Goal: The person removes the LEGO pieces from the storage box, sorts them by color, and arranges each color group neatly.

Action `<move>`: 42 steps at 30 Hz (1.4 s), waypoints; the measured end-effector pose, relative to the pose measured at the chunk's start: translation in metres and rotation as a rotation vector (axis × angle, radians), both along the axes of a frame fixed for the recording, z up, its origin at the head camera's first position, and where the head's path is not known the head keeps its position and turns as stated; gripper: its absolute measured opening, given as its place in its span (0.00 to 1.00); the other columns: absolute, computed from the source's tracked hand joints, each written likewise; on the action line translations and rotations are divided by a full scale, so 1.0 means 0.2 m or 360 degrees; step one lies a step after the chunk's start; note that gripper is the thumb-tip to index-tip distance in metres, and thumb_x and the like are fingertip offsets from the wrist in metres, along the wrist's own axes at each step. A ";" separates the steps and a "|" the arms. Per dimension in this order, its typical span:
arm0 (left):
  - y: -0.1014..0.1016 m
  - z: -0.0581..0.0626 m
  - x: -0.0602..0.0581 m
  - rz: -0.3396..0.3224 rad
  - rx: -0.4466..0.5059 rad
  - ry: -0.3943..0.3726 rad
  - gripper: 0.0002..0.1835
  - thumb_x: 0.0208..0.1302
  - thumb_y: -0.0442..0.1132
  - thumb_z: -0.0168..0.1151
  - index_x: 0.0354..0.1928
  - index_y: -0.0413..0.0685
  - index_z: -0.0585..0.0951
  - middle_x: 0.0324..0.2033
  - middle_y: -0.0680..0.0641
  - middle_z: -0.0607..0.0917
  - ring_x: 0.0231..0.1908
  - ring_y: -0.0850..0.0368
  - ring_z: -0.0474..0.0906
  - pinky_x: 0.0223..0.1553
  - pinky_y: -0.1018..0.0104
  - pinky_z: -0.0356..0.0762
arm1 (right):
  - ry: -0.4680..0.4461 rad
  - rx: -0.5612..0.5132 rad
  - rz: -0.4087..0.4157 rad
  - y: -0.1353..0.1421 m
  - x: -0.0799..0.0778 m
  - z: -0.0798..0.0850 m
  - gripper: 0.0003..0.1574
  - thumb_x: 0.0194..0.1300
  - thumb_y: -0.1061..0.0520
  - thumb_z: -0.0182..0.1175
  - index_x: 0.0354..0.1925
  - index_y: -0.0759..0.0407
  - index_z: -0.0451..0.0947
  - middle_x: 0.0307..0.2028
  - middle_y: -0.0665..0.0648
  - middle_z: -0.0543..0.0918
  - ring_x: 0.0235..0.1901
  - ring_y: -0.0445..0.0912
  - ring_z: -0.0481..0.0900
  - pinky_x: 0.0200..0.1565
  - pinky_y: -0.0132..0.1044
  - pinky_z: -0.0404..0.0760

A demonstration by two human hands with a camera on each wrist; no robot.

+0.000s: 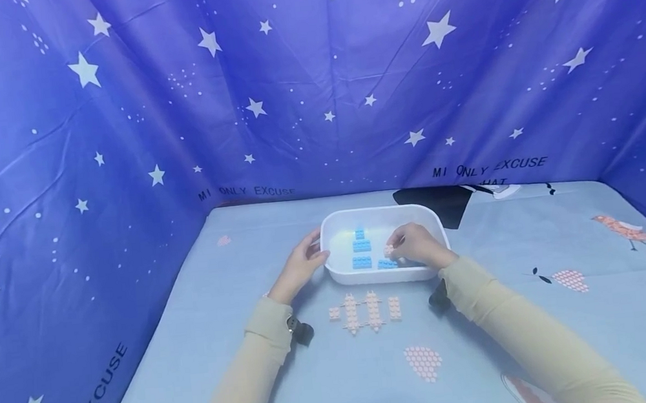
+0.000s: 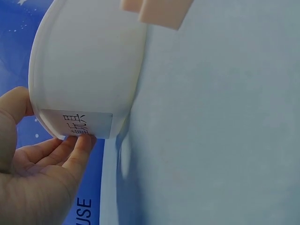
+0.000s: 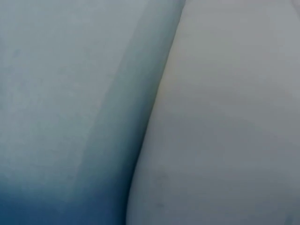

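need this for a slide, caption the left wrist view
Left grip holding a white tub, fingertips at its printed label.

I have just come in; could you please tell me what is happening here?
A person grips one end of a white tub with the left hand, while the right hand, reaching inside, pinches a small pink block. Blue blocks lie in the tub, and other pink pieces form a row on the cloth in front of it.

White tub (image 1: 379, 276), blue bricks (image 1: 362, 262), pink bricks (image 1: 394, 309), white-starred blue curtain (image 1: 310, 66)
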State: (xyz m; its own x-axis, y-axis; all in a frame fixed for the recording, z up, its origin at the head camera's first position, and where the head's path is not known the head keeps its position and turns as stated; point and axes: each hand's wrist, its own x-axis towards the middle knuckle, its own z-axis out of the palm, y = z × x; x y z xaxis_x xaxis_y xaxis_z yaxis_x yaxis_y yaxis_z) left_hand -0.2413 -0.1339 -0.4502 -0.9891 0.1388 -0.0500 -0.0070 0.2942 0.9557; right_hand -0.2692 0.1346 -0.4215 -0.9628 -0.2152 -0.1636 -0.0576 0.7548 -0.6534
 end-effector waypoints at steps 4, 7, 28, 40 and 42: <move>0.01 0.00 0.00 -0.0006 -0.0003 -0.0016 0.34 0.66 0.38 0.59 0.73 0.58 0.61 0.70 0.44 0.67 0.65 0.45 0.70 0.68 0.48 0.67 | -0.0012 -0.0033 -0.0012 0.02 0.01 0.01 0.16 0.52 0.61 0.69 0.41 0.65 0.83 0.39 0.60 0.84 0.41 0.51 0.78 0.50 0.44 0.77; 0.02 0.00 0.00 0.0000 -0.0005 -0.0028 0.35 0.66 0.38 0.60 0.73 0.58 0.61 0.70 0.44 0.67 0.65 0.45 0.70 0.68 0.48 0.66 | -0.0015 -0.0054 -0.0019 0.04 0.01 0.01 0.16 0.53 0.60 0.69 0.41 0.65 0.83 0.39 0.60 0.84 0.41 0.51 0.78 0.49 0.43 0.77; 0.04 0.02 0.02 -0.0015 -0.0015 0.0026 0.34 0.67 0.37 0.58 0.73 0.51 0.60 0.69 0.39 0.67 0.64 0.41 0.71 0.66 0.50 0.69 | 0.0027 -0.0120 -0.0058 0.11 0.10 0.13 0.19 0.52 0.60 0.70 0.44 0.66 0.82 0.37 0.60 0.85 0.38 0.49 0.79 0.44 0.40 0.82; 0.02 0.02 0.01 -0.0016 -0.0023 0.0028 0.34 0.68 0.37 0.58 0.74 0.50 0.59 0.69 0.39 0.67 0.65 0.41 0.69 0.67 0.49 0.68 | 0.0212 -0.0097 -0.0018 0.19 0.23 0.23 0.18 0.56 0.57 0.69 0.45 0.64 0.84 0.40 0.61 0.87 0.41 0.51 0.83 0.48 0.46 0.83; 0.02 0.03 0.01 -0.0011 -0.0037 0.0015 0.34 0.68 0.37 0.58 0.74 0.52 0.60 0.69 0.40 0.67 0.65 0.42 0.70 0.67 0.49 0.68 | 0.0220 -0.0132 -0.0015 0.20 0.26 0.24 0.18 0.56 0.57 0.69 0.45 0.64 0.84 0.39 0.61 0.87 0.40 0.50 0.83 0.48 0.44 0.83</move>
